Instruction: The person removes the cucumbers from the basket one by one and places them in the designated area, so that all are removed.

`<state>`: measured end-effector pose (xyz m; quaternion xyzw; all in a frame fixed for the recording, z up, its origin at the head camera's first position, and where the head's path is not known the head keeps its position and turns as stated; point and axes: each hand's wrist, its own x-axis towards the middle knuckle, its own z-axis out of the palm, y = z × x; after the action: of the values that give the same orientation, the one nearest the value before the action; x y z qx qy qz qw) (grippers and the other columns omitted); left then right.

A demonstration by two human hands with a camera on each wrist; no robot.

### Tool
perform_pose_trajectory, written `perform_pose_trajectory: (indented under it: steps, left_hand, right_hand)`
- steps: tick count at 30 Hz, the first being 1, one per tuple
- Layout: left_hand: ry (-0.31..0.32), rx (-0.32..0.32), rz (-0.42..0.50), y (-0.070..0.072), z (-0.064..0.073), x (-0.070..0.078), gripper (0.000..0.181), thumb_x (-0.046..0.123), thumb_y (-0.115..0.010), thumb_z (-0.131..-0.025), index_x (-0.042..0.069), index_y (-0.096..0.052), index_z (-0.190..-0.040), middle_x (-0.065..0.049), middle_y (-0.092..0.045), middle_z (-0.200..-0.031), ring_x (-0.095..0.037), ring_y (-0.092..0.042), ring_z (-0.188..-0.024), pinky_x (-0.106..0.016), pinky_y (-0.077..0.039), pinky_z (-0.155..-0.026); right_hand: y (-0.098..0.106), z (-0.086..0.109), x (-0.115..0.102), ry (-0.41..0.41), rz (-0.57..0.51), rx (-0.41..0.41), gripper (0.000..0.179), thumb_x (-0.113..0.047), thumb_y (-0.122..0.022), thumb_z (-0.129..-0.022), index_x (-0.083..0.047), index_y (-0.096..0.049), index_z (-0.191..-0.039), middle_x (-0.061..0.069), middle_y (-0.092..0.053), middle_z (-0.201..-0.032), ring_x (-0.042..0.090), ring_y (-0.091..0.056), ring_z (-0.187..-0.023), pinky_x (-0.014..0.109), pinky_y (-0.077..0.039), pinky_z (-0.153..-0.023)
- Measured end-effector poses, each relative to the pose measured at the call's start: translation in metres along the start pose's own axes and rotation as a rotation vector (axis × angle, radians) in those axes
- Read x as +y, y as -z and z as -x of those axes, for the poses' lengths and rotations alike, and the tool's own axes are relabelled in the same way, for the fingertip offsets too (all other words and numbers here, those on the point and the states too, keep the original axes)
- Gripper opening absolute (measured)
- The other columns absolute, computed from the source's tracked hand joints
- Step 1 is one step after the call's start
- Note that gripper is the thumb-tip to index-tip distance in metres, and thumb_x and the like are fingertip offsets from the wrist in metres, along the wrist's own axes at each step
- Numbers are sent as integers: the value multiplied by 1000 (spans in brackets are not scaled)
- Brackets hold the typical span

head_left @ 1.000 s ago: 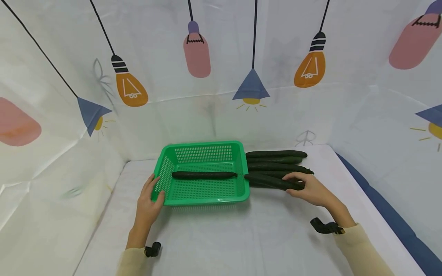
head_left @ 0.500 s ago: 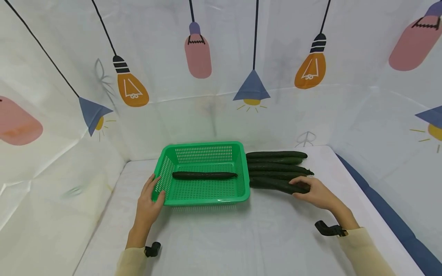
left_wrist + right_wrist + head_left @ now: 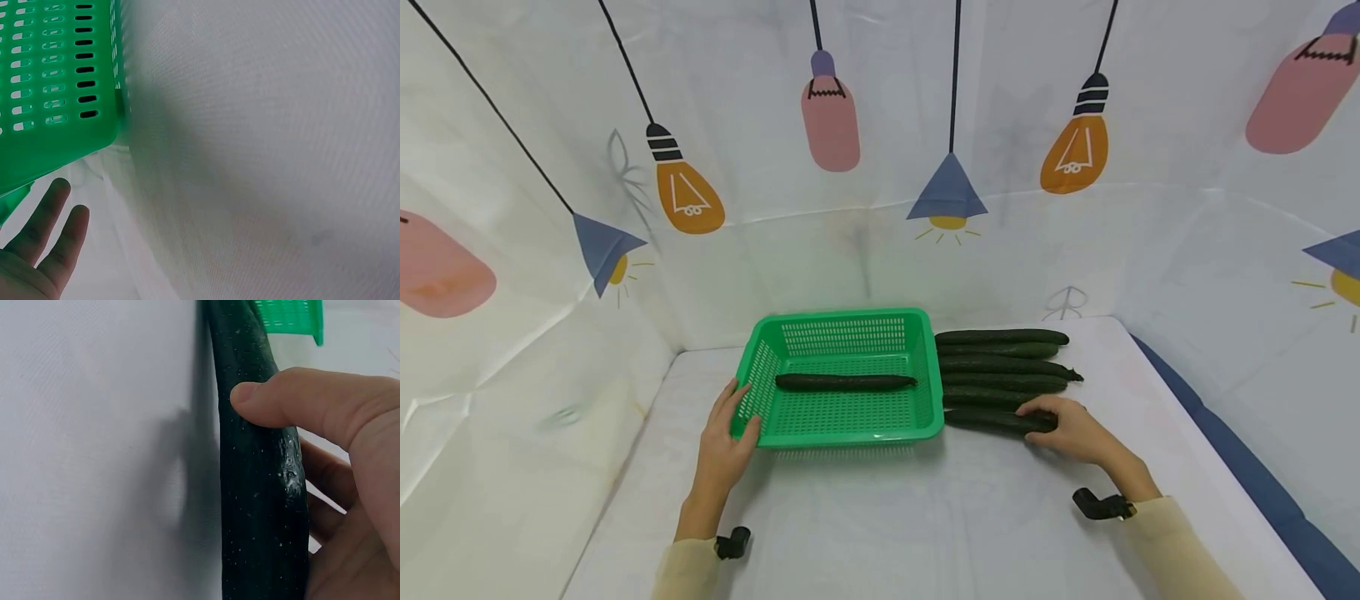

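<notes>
A green plastic basket [image 3: 850, 437] with slotted walls stands on the table, one dark green cucumber [image 3: 846, 382] lying across its floor. My left hand [image 3: 724, 446] rests at the basket's left side, fingers spread over the rim and thumb at the near corner. In the left wrist view two straight fingers [image 3: 67, 244] show beside the basket's wall. My right hand [image 3: 1070, 429] holds the right end of the nearest cucumber [image 3: 988, 421], thumb on one side and fingers on the other. Its left end reaches the basket's right side.
Several more cucumbers [image 3: 1000, 364] lie side by side behind the held one, right of the basket. White cloth covers the table [image 3: 880, 525]. A white curtain [image 3: 865, 250] printed with lamps hangs close behind and along both sides.
My right hand has brought the held cucumber nearer to the front, off the row, and another cucumber now shows behind it. My left hand and the basket have stayed in place.
</notes>
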<state>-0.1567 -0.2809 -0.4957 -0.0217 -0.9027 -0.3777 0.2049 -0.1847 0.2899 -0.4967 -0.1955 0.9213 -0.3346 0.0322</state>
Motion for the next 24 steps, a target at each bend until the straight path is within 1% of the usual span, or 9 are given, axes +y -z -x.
perform_pose_trajectory:
  steps: [7,14,17,20,22,24]
  left_hand:
    - [8,4,2,-1,-1,-1,55,10,-67,-95,8,-54,-149,-13,-39,-163,-40,-37,-150,-66,-35,-114]
    - [21,-3,11,-2,0,0,54,9,-67,-95,8,-55,-148,-13,-39,-163,-40,-36,-151,-66,-35,-115]
    - [20,-1,16,-2,1,0,53,9,-67,-95,8,-55,-147,-13,-39,-163,-40,-36,-150,-66,-35,-115]
    - [17,3,15,-2,1,1,53,9,-67,-95,7,-55,-147,-14,-39,-163,-40,-37,-150,-66,-35,-114]
    - [15,5,16,-1,0,1,53,9,-67,-95,6,-55,-146,-14,-39,-163,-41,-37,-150,-66,-35,-114]
    - [14,8,19,-1,0,2,52,9,-67,-95,6,-56,-146,-14,-40,-163,-40,-37,-150,-66,-35,-115]
  right_hand:
    - [-7,-2,-2,9,20,21,33,-8,-85,-81,-12,-75,-112,6,-74,-116,35,-66,-115,54,-53,-98]
    - [-11,-5,-5,13,57,49,33,-3,-83,-81,-11,-75,-112,11,-73,-119,40,-64,-118,58,-51,-99]
    - [-12,-7,-5,22,66,82,27,-2,-82,-83,-12,-76,-108,9,-74,-116,37,-66,-114,56,-53,-96]
    - [-11,-10,-8,27,62,113,21,0,-78,-86,-12,-78,-105,6,-76,-110,33,-70,-107,49,-57,-91]
    - [-10,-12,-9,33,56,116,20,0,-77,-88,-12,-78,-104,4,-76,-107,31,-70,-103,46,-58,-87]
    - [-10,-14,-10,35,57,96,22,-1,-78,-87,-12,-77,-106,4,-75,-108,30,-69,-102,45,-57,-87]
